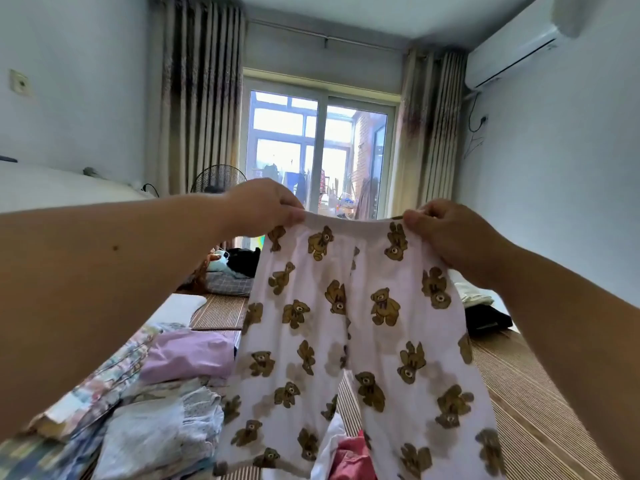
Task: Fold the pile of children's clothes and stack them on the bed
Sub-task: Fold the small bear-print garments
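Both hands hold up a pair of white trousers (346, 323) printed with brown teddy bears. The trousers hang in the air in the middle of the view, above the bed, with the waistband on top and the two legs falling toward 6 o'clock.

The left hand (266, 206) pinches the waistband at its 10 o'clock corner, fingers curled over the elastic edge. The right hand (446, 233) pinches the opposite corner at 2 o'clock, thumb and fingers closed on the cloth. The waistband is stretched between them with a slight sag.

At 8 o'clock from the trousers a loose pile of clothes (156, 403) lies on the bed, pale and flowered pieces with a lilac garment (187, 355) on its far side. At 6 o'clock, partly behind the trouser legs, a red garment (349, 459) shows beside a bit of white cloth.

The bed is covered with a striped woven mat (526, 393), bare at 4 o'clock. At 3 o'clock a black item (485, 318) lies on it with a folded white piece (474, 294) just beyond.

At 12 o'clock stands a sliding glass door (318, 150) between two curtains (201, 98). A fan (218, 178) stands at 11 o'clock, and an air conditioner (512, 53) hangs on the wall at 1 o'clock.
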Available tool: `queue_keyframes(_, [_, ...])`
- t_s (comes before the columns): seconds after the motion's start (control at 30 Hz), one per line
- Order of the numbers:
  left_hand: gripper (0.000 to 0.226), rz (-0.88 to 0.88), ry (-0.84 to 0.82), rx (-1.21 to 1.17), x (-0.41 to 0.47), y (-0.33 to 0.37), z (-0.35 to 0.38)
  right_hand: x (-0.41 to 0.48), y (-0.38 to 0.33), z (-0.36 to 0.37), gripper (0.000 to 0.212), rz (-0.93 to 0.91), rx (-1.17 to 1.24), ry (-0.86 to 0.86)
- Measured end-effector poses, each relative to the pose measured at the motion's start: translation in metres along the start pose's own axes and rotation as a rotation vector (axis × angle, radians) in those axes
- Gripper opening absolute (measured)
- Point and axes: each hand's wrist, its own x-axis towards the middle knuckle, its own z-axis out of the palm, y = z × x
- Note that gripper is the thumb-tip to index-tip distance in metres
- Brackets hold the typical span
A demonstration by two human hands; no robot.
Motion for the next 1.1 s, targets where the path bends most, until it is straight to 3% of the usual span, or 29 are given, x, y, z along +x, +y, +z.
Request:
queue_keyframes(0.17, [0.012, -0.33, -0.131, -0.326, -0.01, 0.019, 0.024, -0.003, 0.004, 0.028, 0.027, 0.164, 0.033, 0.037])
queue_keyframes(0.27, [0.02, -0.395, -0.23, -0.542, -0.014, 0.038, 0.04, -0.01, -0.002, 0.048, 0.015, 0.19, 0.164, 0.026])
queue_keyframes(0.37, [0.03, -0.363, -0.337, -0.635, -0.018, 0.057, 0.043, -0.02, -0.012, 0.059, 0.024, 0.179, 0.398, -0.099])
queue_keyframes(0.47, [0.047, -0.305, -0.379, -0.658, -0.018, 0.063, 0.035, -0.03, -0.016, 0.056, 0.063, 0.103, 0.381, -0.235])
queue_keyframes(0.57, [0.06, -0.171, -0.393, -0.55, -0.02, 0.06, 0.027, -0.034, -0.017, 0.049, 0.046, 0.016, 0.271, -0.17])
queue_keyframes(0.7, [0.039, 0.043, -0.08, -0.295, -0.026, 0.051, 0.027, -0.036, -0.021, 0.045, 0.021, -0.025, 0.229, -0.17])
queue_keyframes(0.73, [0.037, 0.088, -0.069, -0.292, -0.027, 0.047, 0.027, -0.035, -0.023, 0.041, 0.019, -0.042, 0.211, -0.169])
queue_keyframes(0.9, [0.052, 0.027, -0.547, -0.503, -0.037, 0.024, 0.035, -0.036, -0.029, 0.021, 0.015, -0.106, 0.309, -0.213])
queue_keyframes(1.03, [0.026, 0.008, -0.561, -0.692, -0.031, 0.022, 0.043, -0.036, -0.025, 0.002, 0.026, -0.147, 0.206, -0.277])
queue_keyframes(1.1, [0.021, -0.007, -0.556, -0.672, -0.026, 0.022, 0.044, -0.033, -0.019, -0.008, 0.036, -0.119, 0.136, -0.317])
